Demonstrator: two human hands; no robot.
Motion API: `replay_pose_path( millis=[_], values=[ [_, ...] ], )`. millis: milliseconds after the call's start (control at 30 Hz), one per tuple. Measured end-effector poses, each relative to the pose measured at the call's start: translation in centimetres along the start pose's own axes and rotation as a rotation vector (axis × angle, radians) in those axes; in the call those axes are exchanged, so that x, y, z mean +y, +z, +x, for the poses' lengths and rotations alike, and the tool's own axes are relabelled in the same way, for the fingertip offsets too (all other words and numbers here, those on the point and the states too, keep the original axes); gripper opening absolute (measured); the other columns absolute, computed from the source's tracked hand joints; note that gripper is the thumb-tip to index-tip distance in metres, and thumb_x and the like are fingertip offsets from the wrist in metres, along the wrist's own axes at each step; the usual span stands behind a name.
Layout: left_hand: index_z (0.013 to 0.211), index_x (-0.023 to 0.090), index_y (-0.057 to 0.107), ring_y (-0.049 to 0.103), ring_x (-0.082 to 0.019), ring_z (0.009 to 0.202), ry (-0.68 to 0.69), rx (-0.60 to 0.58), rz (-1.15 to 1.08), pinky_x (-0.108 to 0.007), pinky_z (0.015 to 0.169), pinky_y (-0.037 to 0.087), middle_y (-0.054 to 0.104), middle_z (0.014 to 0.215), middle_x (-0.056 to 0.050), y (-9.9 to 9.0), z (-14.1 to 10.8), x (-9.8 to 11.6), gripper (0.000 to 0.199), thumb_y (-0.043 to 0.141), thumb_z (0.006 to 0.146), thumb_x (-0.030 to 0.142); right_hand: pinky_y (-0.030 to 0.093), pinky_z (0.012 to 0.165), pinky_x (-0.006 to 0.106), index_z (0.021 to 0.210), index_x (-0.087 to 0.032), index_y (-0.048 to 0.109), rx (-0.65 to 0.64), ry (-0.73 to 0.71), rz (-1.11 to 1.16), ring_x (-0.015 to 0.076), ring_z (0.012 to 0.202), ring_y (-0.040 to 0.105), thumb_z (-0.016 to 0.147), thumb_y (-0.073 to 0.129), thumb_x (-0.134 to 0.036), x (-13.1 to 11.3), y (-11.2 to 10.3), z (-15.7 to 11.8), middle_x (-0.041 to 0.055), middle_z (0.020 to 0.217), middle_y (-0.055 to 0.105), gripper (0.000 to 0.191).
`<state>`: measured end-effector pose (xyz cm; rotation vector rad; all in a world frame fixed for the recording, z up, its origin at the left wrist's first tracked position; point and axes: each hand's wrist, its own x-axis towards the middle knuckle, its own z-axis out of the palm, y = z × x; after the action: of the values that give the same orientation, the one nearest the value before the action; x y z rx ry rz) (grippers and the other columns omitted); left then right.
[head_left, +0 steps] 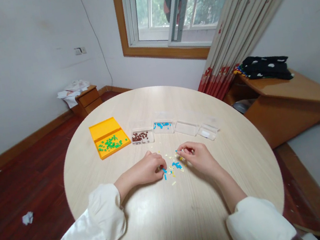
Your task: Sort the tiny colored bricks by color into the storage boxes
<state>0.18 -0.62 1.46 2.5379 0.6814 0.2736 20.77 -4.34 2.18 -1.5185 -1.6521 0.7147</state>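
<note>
Small blue pieces [177,165] lie with pale yellow bits [174,183] in a loose scatter on the round table [177,223]. My right hand [199,157] is at the right of this scatter, thumb and forefinger pinched on a tiny blue piece [176,151]. On the left, my left hand [147,168] has its fingers curled down to the tabletop beside a couple of blue pieces; what they hold, if anything, is hidden.
Behind the hands stand an open yellow case [104,127] with green pieces, a clear box [151,137] of brown pieces, a clear box [164,130] of blue pieces, and two more clear boxes [186,128]. A wooden cabinet [293,110] stands right of the table.
</note>
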Motion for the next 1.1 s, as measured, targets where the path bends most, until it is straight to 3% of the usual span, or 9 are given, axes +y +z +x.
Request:
replay_pose_path(
  millis=[500,800,1100],
  values=[
    [0.088,0.017,0.065,0.057,-0.017,0.09,0.004,-0.038,0.021,-0.034,0.088,0.03,0.066,0.089,-0.004,-0.33,-0.04,0.0,0.016,0.05,0.083,0.013,0.031,0.053,0.024,0.071,-0.015,0.067,-0.002,-0.017,-0.019,0.0114,0.055,0.041,0.074,0.056,-0.032,0.14,0.13,-0.05,-0.0009,0.058,0.05,0.02],
    [0.084,0.017,0.063,0.056,-0.015,0.086,0.01,0.017,-0.016,-0.032,0.087,0.031,0.065,0.088,-0.003,-0.09,-0.02,-0.27,0.016,0.048,0.088,0.017,0.034,0.055,0.024,0.07,-0.016,0.067,-0.046,-0.036,-0.035,0.0114,0.056,0.043,0.074,0.055,-0.027,-0.27,0.29,-0.22,-0.0007,0.058,0.053,0.017],
    [0.083,0.019,0.064,0.057,-0.014,0.086,0.065,-0.092,-0.1,-0.032,0.088,0.03,0.067,0.085,0.0,-0.53,-0.25,0.31,0.014,0.051,0.085,0.014,0.034,0.054,0.023,0.071,-0.016,0.068,-0.093,-0.044,-0.047,0.0106,0.054,0.042,0.074,0.055,-0.024,-0.52,0.52,-0.38,-0.0019,0.057,0.05,0.015]
  ],
)
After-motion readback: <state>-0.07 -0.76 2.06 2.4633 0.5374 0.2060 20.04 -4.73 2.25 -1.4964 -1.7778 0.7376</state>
